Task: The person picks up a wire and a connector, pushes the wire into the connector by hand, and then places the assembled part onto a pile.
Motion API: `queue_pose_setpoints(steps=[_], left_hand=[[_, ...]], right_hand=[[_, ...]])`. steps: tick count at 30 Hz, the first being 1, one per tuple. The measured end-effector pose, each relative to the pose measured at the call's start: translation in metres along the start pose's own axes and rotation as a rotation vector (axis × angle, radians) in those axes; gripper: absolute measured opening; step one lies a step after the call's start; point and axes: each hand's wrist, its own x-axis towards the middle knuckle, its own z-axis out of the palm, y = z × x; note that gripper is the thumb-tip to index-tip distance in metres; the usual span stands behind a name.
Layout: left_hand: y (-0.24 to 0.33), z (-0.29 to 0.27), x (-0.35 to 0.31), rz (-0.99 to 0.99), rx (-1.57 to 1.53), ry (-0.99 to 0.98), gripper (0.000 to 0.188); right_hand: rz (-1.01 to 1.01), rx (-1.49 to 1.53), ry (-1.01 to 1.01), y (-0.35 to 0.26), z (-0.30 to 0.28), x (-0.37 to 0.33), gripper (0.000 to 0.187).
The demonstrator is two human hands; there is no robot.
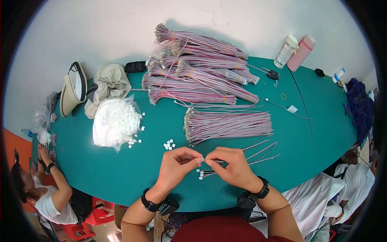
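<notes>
My left hand (175,166) and my right hand (233,163) meet fingertip to fingertip above the near part of the green table. A small white connector (202,160) shows between them, pinched by my left thumb and forefinger. My right fingers close on a thin cable, mostly hidden by the hand. Under my right hand lie a few cables with white connectors (200,175) at their left ends. Several loose white connectors (169,144) are scattered beyond my left hand. Farther off, a spread layer of grey-pink cables (229,124) lies side by side.
Bundled cables (201,72) are piled at the back. Left of them are a bag of white connectors (115,123), a beige cloth (113,80) and a cap-like visor (74,88). A clear bottle (286,52) and pink flask (301,53) stand back right. Another person (52,189) sits far left.
</notes>
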Motion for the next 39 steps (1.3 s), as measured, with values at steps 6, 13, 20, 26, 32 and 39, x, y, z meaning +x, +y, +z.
queue_pose_setpoints(steps=[6,13,20,26,32,39], left_hand=[[-0.003,-0.002,0.0,0.004,0.026,-0.022,0.009],[-0.006,-0.001,0.001,0.012,0.006,-0.048,0.009],[-0.006,0.001,0.0,0.025,0.02,-0.03,0.009],[0.001,-0.001,-0.001,0.036,0.08,0.003,0.01],[0.004,-0.009,0.001,0.055,-0.003,0.049,0.011],[0.001,-0.005,0.003,-0.002,-0.111,0.009,0.011]], right_hand=[[-0.007,0.001,0.003,0.001,0.002,-0.001,0.006],[-0.083,-0.034,0.026,0.003,0.003,0.0,0.006],[-0.072,-0.04,0.033,0.005,0.005,-0.001,0.006],[-0.058,-0.06,0.01,0.005,-0.001,0.001,0.006],[0.035,0.005,0.024,0.001,-0.01,0.002,0.007],[0.047,0.073,0.002,-0.002,-0.004,0.002,0.008]])
